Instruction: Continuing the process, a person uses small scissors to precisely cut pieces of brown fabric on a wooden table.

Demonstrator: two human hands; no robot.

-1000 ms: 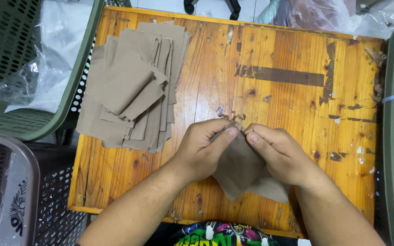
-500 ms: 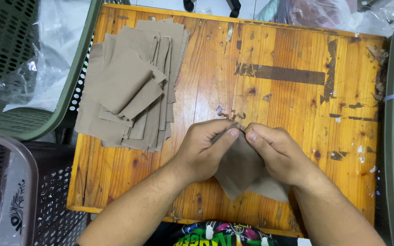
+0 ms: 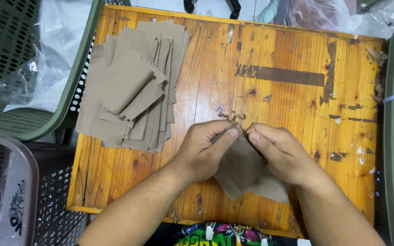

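Tan folded fabric piece is pinched at its top corner by left hand and right hand (thumbs pressed together), apart from the stacked tan fabric pieces.

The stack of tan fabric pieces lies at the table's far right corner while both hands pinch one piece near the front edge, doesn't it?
Not quite: the head view shows the stack of tan fabric pieces at the table's far left corner. Both the left hand and right hand do pinch one piece near the front edge.
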